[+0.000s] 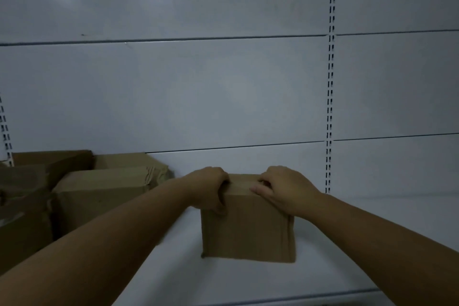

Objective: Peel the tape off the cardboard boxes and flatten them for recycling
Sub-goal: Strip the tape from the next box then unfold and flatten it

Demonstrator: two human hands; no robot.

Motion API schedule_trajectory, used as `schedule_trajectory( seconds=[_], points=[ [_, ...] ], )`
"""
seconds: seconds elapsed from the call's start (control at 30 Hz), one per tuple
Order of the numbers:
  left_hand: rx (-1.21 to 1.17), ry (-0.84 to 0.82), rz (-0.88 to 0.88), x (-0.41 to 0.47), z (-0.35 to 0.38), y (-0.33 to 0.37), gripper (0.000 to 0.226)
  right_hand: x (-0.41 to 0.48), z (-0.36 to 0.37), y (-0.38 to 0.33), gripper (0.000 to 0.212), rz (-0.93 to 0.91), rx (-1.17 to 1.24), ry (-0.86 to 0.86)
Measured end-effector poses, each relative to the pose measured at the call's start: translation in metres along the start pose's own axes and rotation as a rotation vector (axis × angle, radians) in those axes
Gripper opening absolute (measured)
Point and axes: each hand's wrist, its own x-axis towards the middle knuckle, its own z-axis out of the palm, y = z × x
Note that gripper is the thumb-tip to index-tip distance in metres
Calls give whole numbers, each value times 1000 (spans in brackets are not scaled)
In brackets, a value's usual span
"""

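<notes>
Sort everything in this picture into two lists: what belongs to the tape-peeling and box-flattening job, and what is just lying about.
Belongs to the job:
cardboard box, standing upright
left hand and right hand, both gripping its top edge
pile of boxes at the left

Just there:
white shelf
grey back panel
slotted upright

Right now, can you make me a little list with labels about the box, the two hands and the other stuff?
box: small brown cardboard box, upright on the white shelf, not flattened
left hand: grips the box's top left edge
right hand: grips its top right edge
tape: too dim to tell
other boxes: brown pile on the left, apart from the held box
behind: white slotted back panel
</notes>
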Motion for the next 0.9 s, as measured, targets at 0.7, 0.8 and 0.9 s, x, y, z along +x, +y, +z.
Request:
schedule_trajectory(
  seconds=[0.7,0.8,0.9],
  points=[
    [-804,353,-8,-55,14,-21,8,-62,24,-9,15,-459,44,351],
    [-728,408,-15,-40,20,-18,9,-61,26,-12,20,-398,95,341],
    [-601,380,-15,-28,24,-13,15,-55,16,-14,24,-267,181,409]
  ],
)
